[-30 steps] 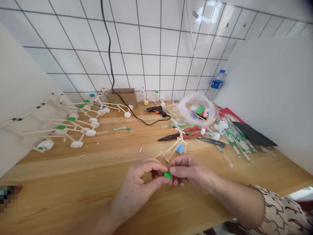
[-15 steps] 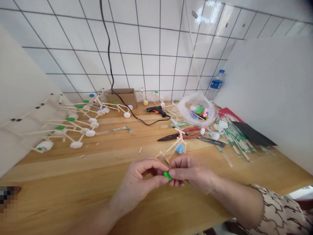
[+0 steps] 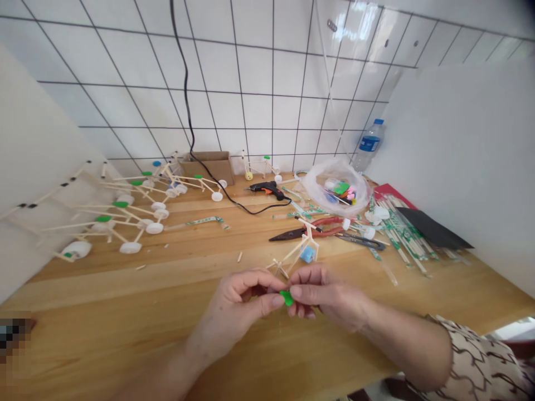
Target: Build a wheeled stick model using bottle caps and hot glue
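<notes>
A small bright green piece [image 3: 286, 298], soft-looking like modelling clay, is pinched between both hands above the front of the table. My left hand [image 3: 246, 298] has thumb and fingertips closed on its left side. From the right, my right hand [image 3: 320, 292] grips it with thumb and forefinger, the other fingers curled beneath. Just beyond the hands stands a small stick frame [image 3: 292, 250] with a blue wheel [image 3: 308, 254] and black-tipped handlebar. Several finished-looking stick bicycles [image 3: 121, 211] with white wheels and green seats stand at the left.
Behind the frame lie red-handled pliers [image 3: 288, 234] and a black glue gun [image 3: 267, 189], its cord crossing the table. A plastic bag [image 3: 313, 186] of coloured pieces, wrapped sticks [image 3: 401, 228], a black sheet [image 3: 434, 227] and a water bottle [image 3: 370, 145] are at the right. A cardboard box [image 3: 215, 167] stands by the tiled wall.
The green piece has turned slightly between the fingertips and looks flatter and wider. Both hands have stayed in nearly the same place.
</notes>
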A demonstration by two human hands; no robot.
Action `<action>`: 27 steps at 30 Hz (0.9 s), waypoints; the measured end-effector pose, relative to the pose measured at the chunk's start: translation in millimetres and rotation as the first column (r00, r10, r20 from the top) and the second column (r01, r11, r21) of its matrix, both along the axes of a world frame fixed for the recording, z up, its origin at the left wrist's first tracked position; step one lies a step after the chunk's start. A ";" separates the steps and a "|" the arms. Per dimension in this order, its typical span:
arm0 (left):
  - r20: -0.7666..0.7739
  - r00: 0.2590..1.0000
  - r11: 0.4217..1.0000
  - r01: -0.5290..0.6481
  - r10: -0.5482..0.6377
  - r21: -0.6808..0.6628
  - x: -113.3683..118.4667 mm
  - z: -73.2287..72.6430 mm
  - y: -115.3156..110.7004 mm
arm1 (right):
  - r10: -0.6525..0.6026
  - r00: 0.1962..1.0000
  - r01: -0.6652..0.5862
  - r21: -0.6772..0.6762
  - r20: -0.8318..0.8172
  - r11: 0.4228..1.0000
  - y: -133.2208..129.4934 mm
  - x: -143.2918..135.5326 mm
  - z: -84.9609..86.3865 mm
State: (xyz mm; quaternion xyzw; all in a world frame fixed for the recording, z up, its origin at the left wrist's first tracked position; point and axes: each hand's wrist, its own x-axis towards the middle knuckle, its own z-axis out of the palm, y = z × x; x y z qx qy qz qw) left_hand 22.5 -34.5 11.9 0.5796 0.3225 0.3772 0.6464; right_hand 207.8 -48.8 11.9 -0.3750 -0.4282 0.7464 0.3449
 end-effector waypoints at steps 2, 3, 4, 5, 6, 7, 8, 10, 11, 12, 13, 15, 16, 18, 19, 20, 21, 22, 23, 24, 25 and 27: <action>0.005 1.000 1.000 0.006 -0.006 0.000 0.3 -0.1 0.5 | 0.013 1.000 -0.013 0.005 0.021 1.000 -0.2 0.1 0.6; 0.007 1.000 1.000 0.008 -0.008 0.002 0.3 -0.5 0.7 | 0.018 0.999 -0.019 0.006 0.035 1.000 -0.3 0.0 1.0; 0.005 1.000 1.000 0.009 -0.009 0.003 0.4 -1.0 0.9 | 0.023 0.999 -0.024 0.003 0.047 1.000 -0.2 -0.2 1.4; 0.001 1.000 1.000 0.014 -0.014 0.001 0.4 -1.6 0.9 | 0.026 0.998 -0.026 0.001 0.056 1.000 -0.1 -0.4 1.7; -0.004 1.000 1.000 0.022 -0.022 -0.004 0.3 -2.2 0.9 | 0.029 0.998 -0.029 -0.001 0.061 1.000 0.0 -0.5 2.0; -0.008 0.999 0.999 0.033 -0.033 -0.009 0.2 -2.8 0.7 | 0.031 0.997 -0.031 -0.002 0.065 1.000 0.1 -0.7 2.2; -0.013 0.999 0.999 0.041 -0.041 -0.015 0.1 -3.4 0.5 | 0.030 0.997 -0.030 -0.003 0.070 1.000 0.3 -0.9 2.3; -0.026 0.999 0.999 0.042 -0.043 -0.015 -0.3 -4.2 -0.2 | 0.028 0.997 -0.028 -0.003 0.076 1.000 0.4 -1.1 2.3; -0.035 0.999 0.999 0.036 -0.037 -0.006 -0.5 -4.5 -0.6 | 0.030 0.997 -0.029 -0.003 0.078 1.000 0.4 -1.2 2.1; -0.047 0.999 1.000 0.029 -0.029 0.008 -0.7 -4.5 -0.8 | 0.032 0.997 -0.031 -0.005 0.077 0.999 0.3 -1.3 1.9; -0.061 0.998 0.999 0.024 -0.022 0.025 -0.9 -4.5 -1.0 | 0.033 0.997 -0.033 -0.006 0.075 0.999 0.1 -1.3 1.6; -0.091 0.996 0.998 0.024 -0.019 0.055 -0.9 -3.8 -0.8 | 0.039 0.997 -0.038 -0.010 0.072 0.999 -0.2 -1.4 0.8; -0.104 0.994 0.998 0.026 -0.019 0.063 -0.8 -3.2 -0.4 | 0.039 0.996 -0.039 -0.011 0.074 0.999 -0.3 -1.4 0.6; -0.119 0.993 0.997 0.030 -0.021 0.071 -0.1 -1.4 0.4 | 0.039 0.995 -0.039 -0.005 0.086 0.999 -0.3 -1.4 0.5; -0.123 0.992 0.997 0.032 -0.024 0.071 0.3 -0.4 0.7 | 0.040 0.995 -0.040 -0.001 0.094 0.999 -0.3 -1.4 0.8; -0.124 0.992 0.997 0.037 -0.028 0.069 0.8 0.7 0.8 | 0.041 0.994 -0.041 0.003 0.100 0.999 -0.2 -1.3 1.2; -0.123 0.992 0.997 0.042 -0.034 0.065 1.1 1.6 0.8 | 0.042 0.994 -0.043 0.005 0.105 0.999 -0.2 -1.2 1.9; -0.120 0.992 0.997 0.045 -0.038 0.058 1.3 2.4 0.7 | 0.045 0.993 -0.045 0.004 0.108 0.999 -0.1 -1.1 2.7; -0.113 0.993 0.998 0.047 -0.041 0.050 1.4 3.0 0.5 | 0.046 0.993 -0.046 0.001 0.108 0.999 -0.1 -1.0 3.4; -0.104 0.994 0.998 0.050 -0.046 0.038 1.3 3.2 0.3 | 0.046 0.994 -0.046 -0.002 0.104 0.999 0.0 -0.9 4.1; -0.091 0.994 0.998 0.056 -0.054 0.024 1.1 3.2 0.2 | 0.045 0.994 -0.045 0.000 0.099 0.999 0.1 -0.7 4.7; -0.065 0.995 0.997 0.072 -0.073 -0.014 0.4 2.0 0.3 | 0.043 0.995 -0.044 0.007 0.091 0.999 0.3 -0.3 5.1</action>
